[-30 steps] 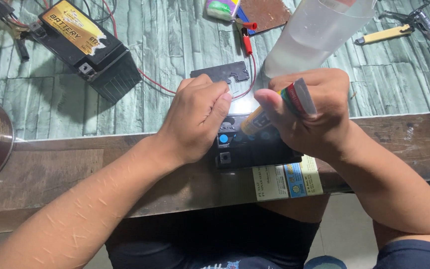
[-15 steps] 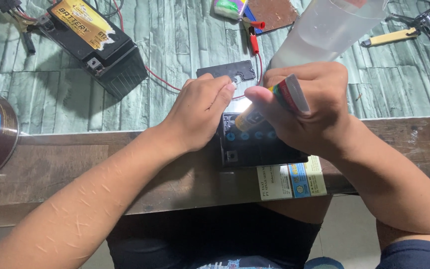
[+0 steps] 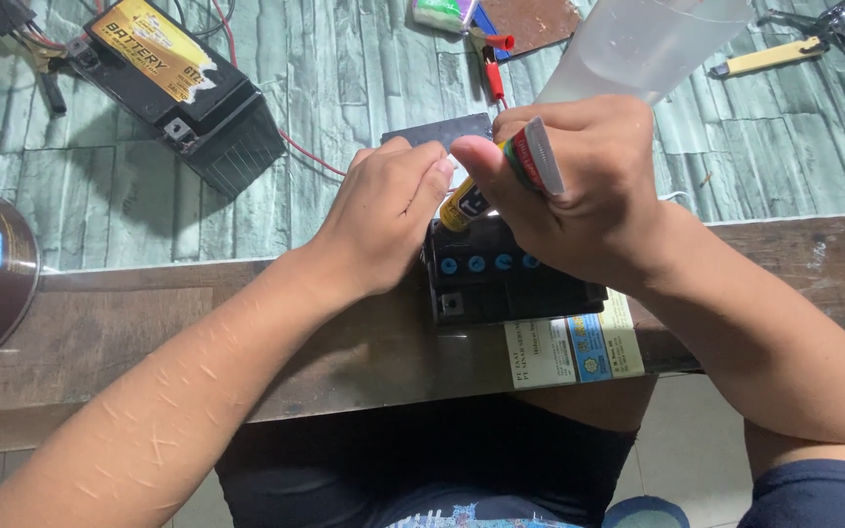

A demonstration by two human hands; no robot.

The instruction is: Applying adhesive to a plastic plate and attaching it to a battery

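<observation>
- Grey-green stone-patterned worktop (image 3: 364,88) with a brown wooden front edge (image 3: 276,342) fills the head view; a small black box-shaped battery with blue caps along its top (image 3: 511,279) sits at that edge, straight before the person.
- Right hand (image 3: 579,196) hovers over the battery's top, wrist bent down, fingers curled tight around a small yellow and black tube (image 3: 464,203) whose tip points at the left hand; a flat red and grey piece (image 3: 537,156) is pinched in the same grip.
- Left hand (image 3: 388,220) lies palm-down at the battery's top left corner, fingers together and bent; what the fingertips press is hidden.
- Risk, as I judge it: squeezing with both hands crowded together could put the tube's contents on the fingers or the caps.
- A large clear plastic container (image 3: 638,44) stands just behind the right hand; a lifted wrist could knock it.
- Well apart, upper left: a second, larger black battery with a yellow label (image 3: 183,88).
</observation>
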